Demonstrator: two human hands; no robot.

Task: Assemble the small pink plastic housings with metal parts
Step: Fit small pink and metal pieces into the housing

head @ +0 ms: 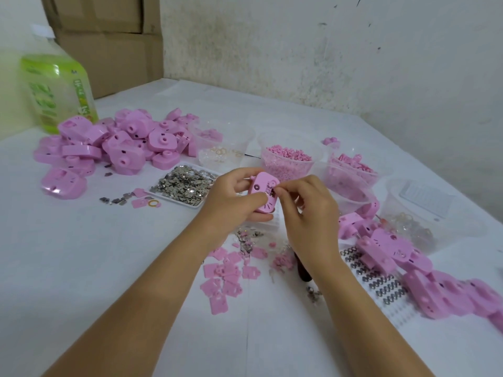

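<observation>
We are seeing left hand (231, 197) gripping one pink housing (265, 191) above mid-surface. Right hand (304, 210) fingers (280, 193) pinching at its slot; metal part there too small to confirm. We are advising: keeping housing steady, seating part square, pressing flush. We are counting: one metal parts tray (185, 183), at least four clear tubs (288, 159). Housing pile (114, 142) far left and housing row (408, 262) near right are uncountable.

Head camera looks forward and down, near the table (109, 268).
</observation>
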